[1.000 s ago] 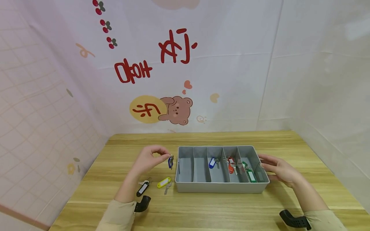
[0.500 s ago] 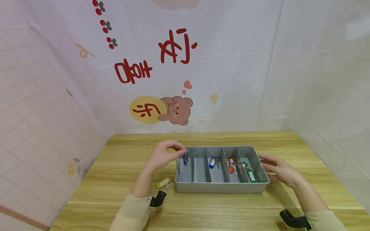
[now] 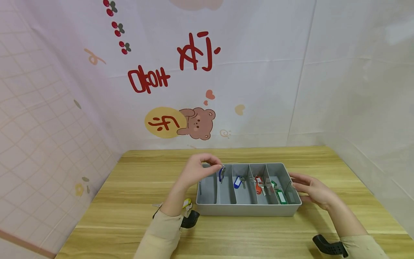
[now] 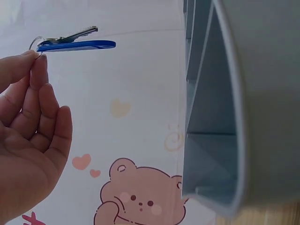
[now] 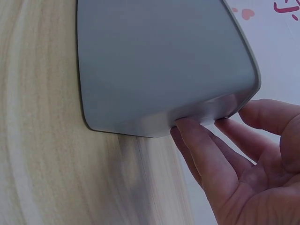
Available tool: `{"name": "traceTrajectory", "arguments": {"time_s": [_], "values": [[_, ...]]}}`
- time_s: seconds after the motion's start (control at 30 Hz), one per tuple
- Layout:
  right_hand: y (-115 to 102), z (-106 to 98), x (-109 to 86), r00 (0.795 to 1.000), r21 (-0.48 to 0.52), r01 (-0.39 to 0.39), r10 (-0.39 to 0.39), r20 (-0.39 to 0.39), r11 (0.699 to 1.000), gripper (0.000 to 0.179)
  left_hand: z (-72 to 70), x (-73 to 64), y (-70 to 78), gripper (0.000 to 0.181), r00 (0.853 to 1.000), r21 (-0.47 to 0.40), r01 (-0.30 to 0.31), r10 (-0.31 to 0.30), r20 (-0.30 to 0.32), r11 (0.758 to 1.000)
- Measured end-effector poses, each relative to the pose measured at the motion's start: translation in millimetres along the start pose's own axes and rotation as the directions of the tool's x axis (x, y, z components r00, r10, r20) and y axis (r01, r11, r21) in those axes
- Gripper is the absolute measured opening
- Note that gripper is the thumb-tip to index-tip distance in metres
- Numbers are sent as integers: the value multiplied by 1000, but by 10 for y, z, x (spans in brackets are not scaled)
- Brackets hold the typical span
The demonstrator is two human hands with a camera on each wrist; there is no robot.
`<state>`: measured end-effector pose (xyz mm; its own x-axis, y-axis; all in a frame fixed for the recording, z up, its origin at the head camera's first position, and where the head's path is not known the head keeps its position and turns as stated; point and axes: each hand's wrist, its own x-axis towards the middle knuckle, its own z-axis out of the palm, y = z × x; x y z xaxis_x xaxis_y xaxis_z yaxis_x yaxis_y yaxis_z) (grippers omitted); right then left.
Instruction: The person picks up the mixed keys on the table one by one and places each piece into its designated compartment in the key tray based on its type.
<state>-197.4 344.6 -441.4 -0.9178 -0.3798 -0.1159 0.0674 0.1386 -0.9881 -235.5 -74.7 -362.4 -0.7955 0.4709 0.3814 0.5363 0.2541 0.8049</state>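
My left hand pinches a metal ring between thumb and index finger. From the ring hang a blue key tag and a silver key. In the head view they are above the second compartment from the left of a grey divided box. My right hand touches the box's right end wall with extended fingers, its thumb by the rim. Inside the box, a blue tag with a key lies in the middle compartment. Red tags with keys and green tags lie to its right.
On the wooden table, left of the box, lies a yellow key tag, partly behind my left wrist. A further key shows beside that forearm, its tag mostly hidden. A printed cloth hangs behind the table.
My left hand has carried the blue key tag rightward, from beside the box, over the first compartment, to above the second. The right hand and the box have stayed put.
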Motion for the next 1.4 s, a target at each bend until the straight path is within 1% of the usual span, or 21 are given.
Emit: {"name": "traceTrajectory", "arguments": {"time_s": [0.17,0.4,0.63,0.83,1.03,1.17,1.3,1.4], "values": [[6,-1,3,1000,-4,-3,3,-6,1000,65,72,64,58,4,1000,-10,0,0,11,1000],[13,0,10,1000,-19,-6,6,-13,1000,65,179,139,126,6,1000,-25,-20,21,20,999],[13,-3,20,1000,-23,-9,9,-11,1000,65,303,204,142,6,999,-60,7,-5,33,998],[1,0,20,1000,-21,-13,13,-11,1000,66,406,246,103,5,998,-62,12,-8,66,998],[2,4,18,1000,-25,-18,17,-16,1000,66,520,304,-7,4,995,-28,-6,9,100,1000],[8,1,17,1000,-25,-19,18,-17,1000,66,596,342,-64,4,993,-17,-7,9,120,1000],[14,-4,13,1000,-22,-16,15,-12,1000,65,671,366,-89,4,989,14,2,-4,148,1000],[12,-3,7,1000,-21,-12,12,-10,1000,65,723,374,-100,5,985,43,19,-26,173,999]]}}
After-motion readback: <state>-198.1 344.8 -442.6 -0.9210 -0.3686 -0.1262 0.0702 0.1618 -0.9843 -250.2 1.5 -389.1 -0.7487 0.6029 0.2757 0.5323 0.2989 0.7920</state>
